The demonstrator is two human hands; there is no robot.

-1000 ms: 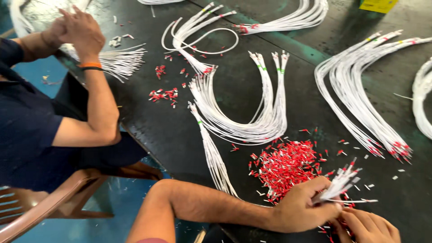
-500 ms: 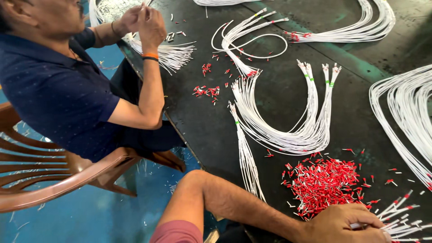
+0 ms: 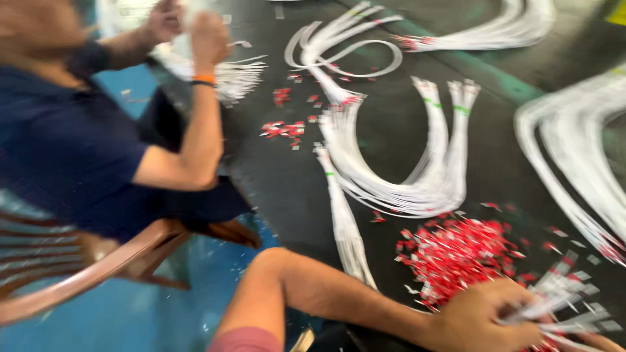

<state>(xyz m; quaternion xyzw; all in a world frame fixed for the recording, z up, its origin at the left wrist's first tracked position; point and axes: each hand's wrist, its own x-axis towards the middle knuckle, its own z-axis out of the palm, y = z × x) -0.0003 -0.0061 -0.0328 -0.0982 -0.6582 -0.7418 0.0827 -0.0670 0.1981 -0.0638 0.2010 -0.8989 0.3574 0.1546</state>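
A dark worktable [image 3: 274, 176] carries looped bundles of white wires [image 3: 417, 189], a co-worker [image 3: 78, 156] seated at its far left. Near right, a heap of small red pieces [image 3: 456, 251] lies just beyond the left hand [image 3: 482, 319], the nearer hand to it. That hand closes on a fan of white wire ends [image 3: 561, 306], their long axis running rightward. The right hand [image 3: 596, 342] barely shows at the frame edge; blur leaves its grip unclear.
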